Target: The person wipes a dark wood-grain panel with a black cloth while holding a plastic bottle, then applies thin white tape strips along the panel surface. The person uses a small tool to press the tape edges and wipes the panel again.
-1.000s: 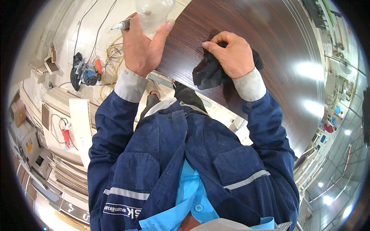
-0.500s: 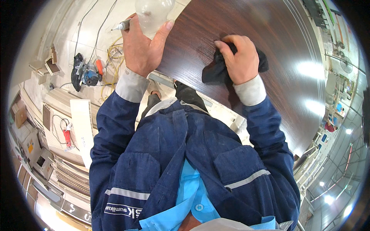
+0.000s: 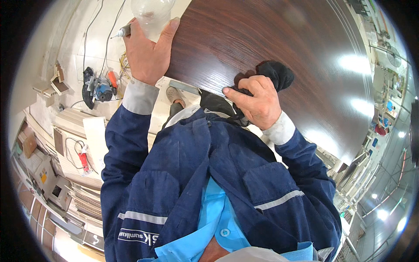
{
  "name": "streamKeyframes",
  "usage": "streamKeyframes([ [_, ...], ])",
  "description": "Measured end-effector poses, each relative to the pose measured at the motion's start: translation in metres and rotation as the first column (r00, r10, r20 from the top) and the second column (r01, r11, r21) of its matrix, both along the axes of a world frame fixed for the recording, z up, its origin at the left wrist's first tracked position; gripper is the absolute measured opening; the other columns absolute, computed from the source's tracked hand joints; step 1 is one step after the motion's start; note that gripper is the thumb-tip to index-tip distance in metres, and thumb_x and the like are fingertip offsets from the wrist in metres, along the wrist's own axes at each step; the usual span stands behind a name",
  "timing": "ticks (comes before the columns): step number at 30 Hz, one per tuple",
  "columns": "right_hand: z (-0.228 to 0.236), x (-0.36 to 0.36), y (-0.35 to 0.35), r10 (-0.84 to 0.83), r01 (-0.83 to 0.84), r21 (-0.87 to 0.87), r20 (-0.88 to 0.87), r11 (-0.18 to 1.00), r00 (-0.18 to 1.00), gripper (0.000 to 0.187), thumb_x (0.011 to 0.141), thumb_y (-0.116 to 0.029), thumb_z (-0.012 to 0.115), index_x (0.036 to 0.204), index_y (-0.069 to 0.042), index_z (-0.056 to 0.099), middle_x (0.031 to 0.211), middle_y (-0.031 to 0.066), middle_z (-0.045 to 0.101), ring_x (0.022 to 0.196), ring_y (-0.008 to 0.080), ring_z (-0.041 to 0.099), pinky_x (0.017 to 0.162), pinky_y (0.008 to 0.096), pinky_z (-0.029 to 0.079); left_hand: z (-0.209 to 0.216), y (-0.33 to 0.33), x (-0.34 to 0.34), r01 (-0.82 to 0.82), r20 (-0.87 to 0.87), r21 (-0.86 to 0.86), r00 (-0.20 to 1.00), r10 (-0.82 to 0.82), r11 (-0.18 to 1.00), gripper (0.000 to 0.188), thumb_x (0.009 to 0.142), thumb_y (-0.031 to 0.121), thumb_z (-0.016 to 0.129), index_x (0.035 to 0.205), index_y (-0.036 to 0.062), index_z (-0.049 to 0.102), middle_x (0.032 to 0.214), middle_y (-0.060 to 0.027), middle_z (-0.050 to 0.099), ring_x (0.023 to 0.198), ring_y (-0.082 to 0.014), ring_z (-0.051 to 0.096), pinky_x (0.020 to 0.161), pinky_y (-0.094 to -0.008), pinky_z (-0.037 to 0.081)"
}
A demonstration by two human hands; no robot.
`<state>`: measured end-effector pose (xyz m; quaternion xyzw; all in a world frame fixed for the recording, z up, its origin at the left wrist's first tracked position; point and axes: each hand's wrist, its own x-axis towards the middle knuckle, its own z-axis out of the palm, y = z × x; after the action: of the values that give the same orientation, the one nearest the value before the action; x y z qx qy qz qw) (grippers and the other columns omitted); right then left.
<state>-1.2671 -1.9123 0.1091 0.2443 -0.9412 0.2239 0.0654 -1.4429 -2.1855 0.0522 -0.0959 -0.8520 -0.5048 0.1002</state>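
Observation:
My left hand point(image 3: 148, 56) is wrapped round a clear plastic bottle point(image 3: 153, 14) beyond the left edge of a dark brown wood-grain panel point(image 3: 209, 39). A grey pen-like tube point(image 3: 124, 31) with a pale, thin tip sticks out to the left between its fingers. My right hand point(image 3: 261, 99) is closed on a black cloth point(image 3: 276, 75), pressed to the panel close to its near edge. Part of the cloth bunches out past the knuckles, and some hangs by the edge. Light reflects off the panel's glossy right side.
On the floor at left lie a blue power tool point(image 3: 103, 90) with an orange part, and cables point(image 3: 107, 39). Stacked boards point(image 3: 72, 124) and a red tool point(image 3: 83, 158) are at lower left. Other people point(image 3: 380, 130) are far off to the right.
My right hand has slid the cloth toward me, down to the panel's near edge. My left hand, still with the bottle and tube, has shifted left.

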Motion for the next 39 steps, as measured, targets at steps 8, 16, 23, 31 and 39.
streamKeyframes([
  [8, 0.004, -0.003, 0.006, 0.041, -0.041, -0.009, -0.012, 0.999, 0.999, 0.042, 0.077, -0.014, 0.078, 0.119, -0.02, 0.08, 0.108, 0.0037, 0.067, 0.1, 0.0268, 0.062, 0.084, 0.0415, 0.048, 0.006, -0.001, 0.003, 0.002, 0.062, -0.076, 0.998, 0.003, 0.997, 0.067, 0.097, 0.057, 0.08, 0.132, 0.0011, 0.064, 0.125, -0.0197, 0.07, 0.12, -0.0388, 0.063, 0.104, -0.0526, 0.049],
  [16, 0.001, -0.003, 0.013, 0.103, -0.104, -0.001, 0.059, 0.995, 0.993, 0.039, 0.08, -0.018, 0.078, 0.119, -0.021, 0.079, 0.112, 0.0039, 0.067, 0.105, 0.0261, 0.061, 0.087, 0.0406, 0.047, 0.022, 0.008, 0.005, -0.01, 0.033, -0.071, 0.999, 0.013, 0.997, 0.063, 0.097, 0.051, 0.082, 0.128, -0.0006, 0.066, 0.117, -0.018, 0.075, 0.109, -0.0347, 0.072, 0.098, -0.0479, 0.054],
  [23, 0.0, -0.009, 0.015, 0.119, -0.122, -0.065, -0.041, 0.99, 0.992, 0.039, 0.083, -0.019, 0.077, 0.122, -0.02, 0.078, 0.112, 0.0038, 0.067, 0.104, 0.0252, 0.061, 0.087, 0.0401, 0.046, 0.022, 0.007, 0.004, -0.03, 0.02, -0.117, 0.999, 0.032, 0.993, 0.064, 0.098, 0.054, 0.08, 0.128, -0.0008, 0.067, 0.116, -0.0178, 0.075, 0.108, -0.0338, 0.072, 0.096, -0.0461, 0.055],
  [31, 0.001, -0.011, 0.014, 0.113, -0.114, -0.064, -0.025, 0.991, 0.993, 0.036, 0.083, -0.019, 0.072, 0.118, -0.019, 0.078, 0.108, 0.0032, 0.067, 0.101, 0.0245, 0.061, 0.085, 0.0405, 0.047, 0.02, 0.005, 0.003, 0.012, 0.064, -0.083, 0.998, -0.007, 0.996, 0.06, 0.098, 0.046, 0.082, 0.13, -0.0018, 0.066, 0.116, -0.0209, 0.076, 0.11, -0.0354, 0.073, 0.094, -0.0469, 0.056],
  [39, -0.007, -0.039, -0.021, -0.32, 0.321, -0.165, 0.038, 0.932, 0.947, 0.039, 0.088, -0.03, 0.084, 0.114, -0.007, 0.068, 0.113, 0.0121, 0.07, 0.102, 0.0352, 0.066, 0.088, 0.05, 0.051, 0.024, 0.01, 0.005, -0.02, -0.024, -0.047, 1.0, 0.018, 0.999, 0.032, 0.103, 0.025, 0.076, 0.121, -0.0012, 0.071, 0.114, -0.0165, 0.076, 0.107, -0.0282, 0.07, 0.097, -0.0406, 0.053],
])
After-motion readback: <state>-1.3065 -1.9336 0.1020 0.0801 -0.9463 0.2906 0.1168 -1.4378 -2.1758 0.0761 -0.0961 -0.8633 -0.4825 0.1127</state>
